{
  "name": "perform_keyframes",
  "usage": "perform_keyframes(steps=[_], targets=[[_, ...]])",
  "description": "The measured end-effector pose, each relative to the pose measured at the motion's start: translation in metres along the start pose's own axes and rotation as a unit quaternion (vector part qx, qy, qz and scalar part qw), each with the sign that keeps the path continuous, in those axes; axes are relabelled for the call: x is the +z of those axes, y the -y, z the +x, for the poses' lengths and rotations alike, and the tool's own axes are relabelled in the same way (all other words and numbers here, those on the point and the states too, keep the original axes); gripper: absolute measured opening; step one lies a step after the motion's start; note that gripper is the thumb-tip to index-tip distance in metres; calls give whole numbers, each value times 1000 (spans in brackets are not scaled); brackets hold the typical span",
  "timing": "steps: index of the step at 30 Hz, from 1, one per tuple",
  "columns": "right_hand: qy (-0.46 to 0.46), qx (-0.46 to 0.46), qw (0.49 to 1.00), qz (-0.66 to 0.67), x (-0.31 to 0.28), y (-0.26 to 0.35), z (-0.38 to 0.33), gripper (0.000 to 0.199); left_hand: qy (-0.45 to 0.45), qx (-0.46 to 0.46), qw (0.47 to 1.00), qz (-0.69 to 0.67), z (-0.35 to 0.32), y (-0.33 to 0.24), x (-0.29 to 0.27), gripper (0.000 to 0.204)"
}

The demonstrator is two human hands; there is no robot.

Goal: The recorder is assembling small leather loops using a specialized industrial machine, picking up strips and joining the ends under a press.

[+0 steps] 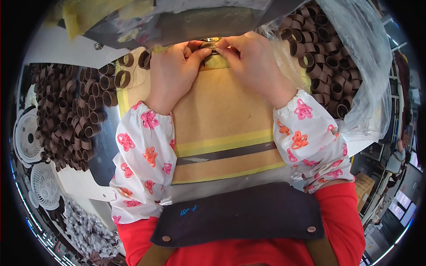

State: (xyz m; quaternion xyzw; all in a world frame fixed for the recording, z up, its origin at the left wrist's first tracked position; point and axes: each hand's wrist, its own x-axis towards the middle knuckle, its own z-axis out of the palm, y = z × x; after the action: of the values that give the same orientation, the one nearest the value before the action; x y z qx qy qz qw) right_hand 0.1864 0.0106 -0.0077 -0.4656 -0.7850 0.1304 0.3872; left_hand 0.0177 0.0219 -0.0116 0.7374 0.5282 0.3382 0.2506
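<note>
- Pinching at 12 o'clock, the left hand [175, 66] has its thumb and curled fingers drawn nearly together on one end of a small brown piece [208, 44].
- From about 1 o'clock, the right hand [253, 55] closes thumb and forefinger on the other end; the fingers mostly cover the piece, so its full shape cannot be told.
- Both sets of fingertips sit under the lower edge of a grey housing [195, 31], above the paper-covered work surface [222, 102]. A knuckle could knock that edge if either hand lifts sharply.
- Uneven pull between the two pinches would probably skew the piece or let it slip, as the grip looks small.
- Loose rings [122, 79] at 10 o'clock lie beside the left wrist; a sideways sweep could scatter them.
- At 2 o'clock, the ring heap [328, 57] lies beside clear plastic sheeting [368, 75]; a sleeve [306, 128] catching the sheeting might drag rings off.
</note>
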Motion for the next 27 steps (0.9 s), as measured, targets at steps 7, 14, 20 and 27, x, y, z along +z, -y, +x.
perform_keyframes(steps=[7, 14, 20, 27], targets=[[-18, 12, 997, -76, 1, 1, -1, 8, -24, 27, 999, 14, -2, 6, 3, 25], [-2, 24, 995, -100, 1, 1, 4, 9, 0, -11, 1000, 4, 0, 6, -1, 24], [-12, 18, 996, -83, 2, 0, 2, 8, -16, 20, 999, 28, -1, 4, 0, 21], [13, 44, 995, -92, -1, 1, 1, 7, -20, 40, 999, 18, 0, 4, 5, 24]])
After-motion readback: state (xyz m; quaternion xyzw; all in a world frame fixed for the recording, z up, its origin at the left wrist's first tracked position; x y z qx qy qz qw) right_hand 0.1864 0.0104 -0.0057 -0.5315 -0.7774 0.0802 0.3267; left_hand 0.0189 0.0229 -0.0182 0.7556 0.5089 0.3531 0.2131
